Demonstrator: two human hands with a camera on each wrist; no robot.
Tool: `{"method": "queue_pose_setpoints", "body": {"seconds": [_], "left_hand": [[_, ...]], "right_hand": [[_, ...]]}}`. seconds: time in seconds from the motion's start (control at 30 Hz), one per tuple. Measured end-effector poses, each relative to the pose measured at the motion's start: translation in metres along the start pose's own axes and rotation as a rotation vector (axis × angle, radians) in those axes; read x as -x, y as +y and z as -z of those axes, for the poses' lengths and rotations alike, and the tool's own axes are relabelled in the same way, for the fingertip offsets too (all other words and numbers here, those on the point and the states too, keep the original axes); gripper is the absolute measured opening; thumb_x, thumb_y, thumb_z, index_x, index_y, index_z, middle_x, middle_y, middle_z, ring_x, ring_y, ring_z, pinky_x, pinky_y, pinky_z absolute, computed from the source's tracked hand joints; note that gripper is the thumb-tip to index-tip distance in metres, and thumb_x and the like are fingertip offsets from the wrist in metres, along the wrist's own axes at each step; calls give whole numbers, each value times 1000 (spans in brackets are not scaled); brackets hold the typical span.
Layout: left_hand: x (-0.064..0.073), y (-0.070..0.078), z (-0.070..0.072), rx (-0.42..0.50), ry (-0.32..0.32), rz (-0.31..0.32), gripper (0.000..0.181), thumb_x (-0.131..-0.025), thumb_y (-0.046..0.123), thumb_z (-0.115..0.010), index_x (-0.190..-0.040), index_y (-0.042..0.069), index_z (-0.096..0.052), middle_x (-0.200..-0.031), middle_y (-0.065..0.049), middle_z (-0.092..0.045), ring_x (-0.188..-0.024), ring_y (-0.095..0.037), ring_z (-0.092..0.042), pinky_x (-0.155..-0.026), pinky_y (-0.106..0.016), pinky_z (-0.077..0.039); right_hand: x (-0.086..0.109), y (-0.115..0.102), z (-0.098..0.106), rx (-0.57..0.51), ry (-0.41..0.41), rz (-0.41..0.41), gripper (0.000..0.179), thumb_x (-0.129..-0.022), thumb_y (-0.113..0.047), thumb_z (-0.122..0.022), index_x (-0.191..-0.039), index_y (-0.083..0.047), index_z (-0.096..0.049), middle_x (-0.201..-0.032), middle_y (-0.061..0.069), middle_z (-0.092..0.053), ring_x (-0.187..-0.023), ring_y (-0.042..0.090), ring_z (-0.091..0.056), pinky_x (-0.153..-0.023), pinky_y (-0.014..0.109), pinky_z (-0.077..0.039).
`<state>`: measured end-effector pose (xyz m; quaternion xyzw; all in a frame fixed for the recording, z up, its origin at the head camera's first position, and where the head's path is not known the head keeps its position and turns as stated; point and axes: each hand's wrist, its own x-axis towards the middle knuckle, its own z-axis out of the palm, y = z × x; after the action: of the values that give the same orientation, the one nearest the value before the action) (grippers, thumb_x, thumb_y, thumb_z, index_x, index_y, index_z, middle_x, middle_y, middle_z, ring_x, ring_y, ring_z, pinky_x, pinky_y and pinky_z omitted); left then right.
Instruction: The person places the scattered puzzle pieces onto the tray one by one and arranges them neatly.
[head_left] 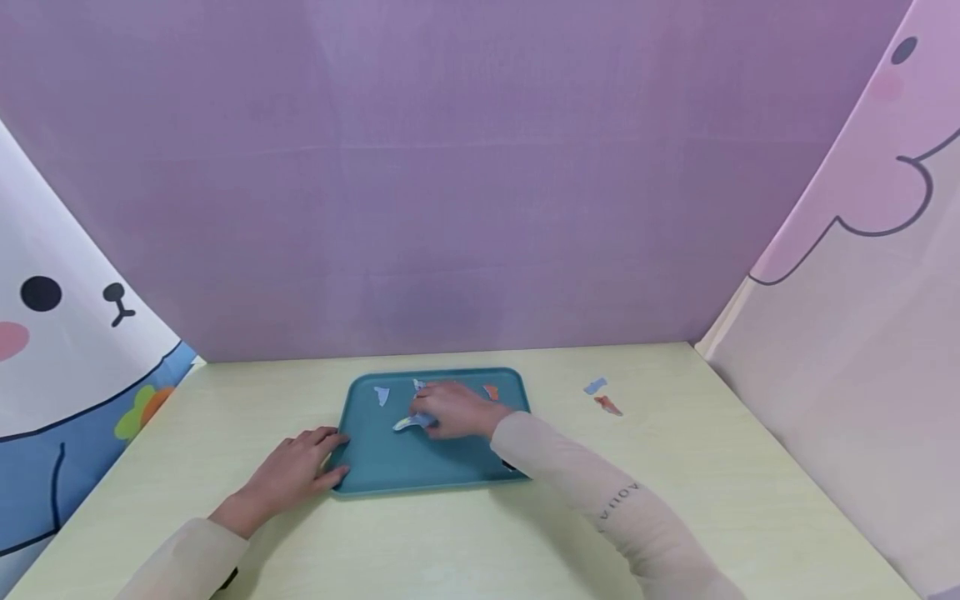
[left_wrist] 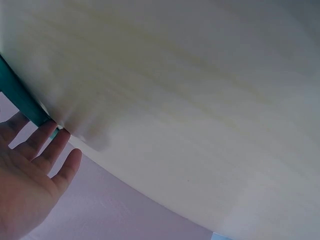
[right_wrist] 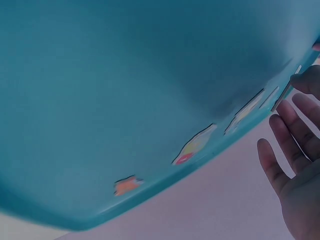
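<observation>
My right hand (head_left: 457, 408) reaches over a teal tray (head_left: 390, 475) and pinches a flat, pale blue cut-out piece (head_left: 405, 423) with an irregular outline. In the right wrist view, thumb and fingers hold this piece (right_wrist: 285, 96) edge-on, above the tray's far side. My left hand (head_left: 294, 468) rests at the tray's left edge, fingertips on the rim and fingers loosely extended. A light blue piece (head_left: 382, 396) lies near the tray's back left corner, and an orange piece (head_left: 491, 392) near the back right. Between them, the right hand partly covers other pieces.
On the pale wooden table (head_left: 720, 500), a blue piece (head_left: 596, 386) and an orange-red piece (head_left: 608, 405) lie right of the tray. A purple cloth (head_left: 465, 183) hangs behind the table, and printed cartoon cloths flank both sides.
</observation>
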<state>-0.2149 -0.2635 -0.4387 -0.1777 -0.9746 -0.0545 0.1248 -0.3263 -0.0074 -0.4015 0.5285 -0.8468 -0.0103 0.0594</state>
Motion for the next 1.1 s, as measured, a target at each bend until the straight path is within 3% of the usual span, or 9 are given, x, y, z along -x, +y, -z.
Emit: {"method": "queue_pose_setpoints", "body": {"seconds": [0.33,0.5,1.1], "left_hand": [[-1,1,1,-2,-6,3,47,-81,37,-65,-114,5,-60,-115,-15,-59,-101,-33,-58,-76,-51,-47],[0,0,0,-2,3,-4,46,-80,37,-66,-113,5,-61,-114,-14,-59,-100,-33,-59,-75,-50,-47],[1,-1,-1,-5,17,-20,46,-80,36,-66,-113,5,-61,-113,-15,-60,-98,-33,-60,-73,-50,-48]], "right_hand": [[-22,-13,-1,-13,-31,-17,28,-83,-22,-64,-112,-20,-64,-106,-7,-62,-97,7,-55,-94,23,-42],[-33,-17,-3,-13,-52,-27,27,-83,-22,-64,-111,-20,-64,-105,-7,-62,-97,8,-54,-85,22,-44],[-57,-27,-10,-33,-72,-53,25,-82,-25,-66,-107,-23,-64,-96,-11,-60,-86,5,-50,-74,22,-45]]}}
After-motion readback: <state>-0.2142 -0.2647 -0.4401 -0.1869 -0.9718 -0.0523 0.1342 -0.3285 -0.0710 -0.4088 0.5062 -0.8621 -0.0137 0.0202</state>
